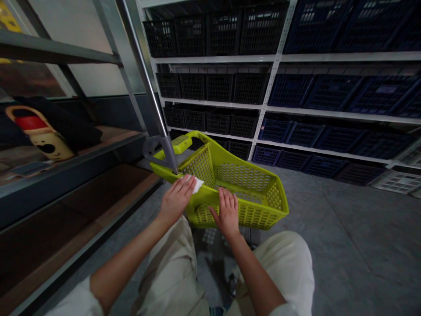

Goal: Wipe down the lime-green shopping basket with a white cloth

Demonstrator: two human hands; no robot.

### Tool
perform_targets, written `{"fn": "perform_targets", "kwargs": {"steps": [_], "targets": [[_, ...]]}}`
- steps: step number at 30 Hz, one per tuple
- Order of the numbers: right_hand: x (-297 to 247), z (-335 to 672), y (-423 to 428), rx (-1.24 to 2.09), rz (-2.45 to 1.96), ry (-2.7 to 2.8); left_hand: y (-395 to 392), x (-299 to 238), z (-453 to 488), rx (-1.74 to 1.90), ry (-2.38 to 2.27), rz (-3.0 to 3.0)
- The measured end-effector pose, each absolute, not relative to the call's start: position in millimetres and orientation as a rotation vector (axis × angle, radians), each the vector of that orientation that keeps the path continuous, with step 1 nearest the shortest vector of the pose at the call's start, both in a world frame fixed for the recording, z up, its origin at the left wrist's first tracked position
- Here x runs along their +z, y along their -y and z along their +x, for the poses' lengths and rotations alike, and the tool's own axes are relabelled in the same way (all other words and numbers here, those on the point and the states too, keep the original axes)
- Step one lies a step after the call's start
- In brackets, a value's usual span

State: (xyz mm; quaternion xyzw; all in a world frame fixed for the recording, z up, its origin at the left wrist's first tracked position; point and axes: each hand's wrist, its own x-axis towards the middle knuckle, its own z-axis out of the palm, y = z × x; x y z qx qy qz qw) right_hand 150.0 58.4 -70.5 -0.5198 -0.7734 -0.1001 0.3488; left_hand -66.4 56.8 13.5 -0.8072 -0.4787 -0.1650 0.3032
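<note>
A lime-green plastic shopping cart [250, 210] with perforated walls stands close in front of my knees. My left hand [177, 195] lies on the near rim, close to the grey bracket of a metal pole [153, 94]. Under its fingers a folded white cloth or tissue [198, 184] is pressed against the rim. Farther right, my right hand [228, 213] grips the same rim, its fingers hooked over the edge and its thumb on the outer side. The basket is divided by a perforated panel [199, 164]. Most of the cart's underside is hidden.
Metal shelving [66, 50] stands at the left, with a yellow bottle with a red top [49, 140] and a flat phone-like object [31, 168] on it. Behind the cart, a white rack [263, 105] carries several rows of black and blue crates [291, 90]. Grey floor [342, 228] extends to the right.
</note>
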Motion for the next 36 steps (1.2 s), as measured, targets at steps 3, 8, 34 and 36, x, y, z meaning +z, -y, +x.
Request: {"fn": "perform_targets", "kwargs": {"steps": [3, 8, 34, 36], "targets": [[-71, 145, -58, -0.250, -1.356, 1.992, -58, 22, -84, -0.478, 1.337, -2.075], [-72, 140, -58, -0.241, -1.336, 1.978, -55, 8, -62, -0.438, 1.367, -2.066], [-68, 144, -57, -0.244, -1.324, 2.007, -55, 15, -85, -0.491, 1.332, -2.048], [-69, 143, -56, -0.247, -1.322, 2.000, -52, 7, -74, -0.504, 1.318, -2.043]]}}
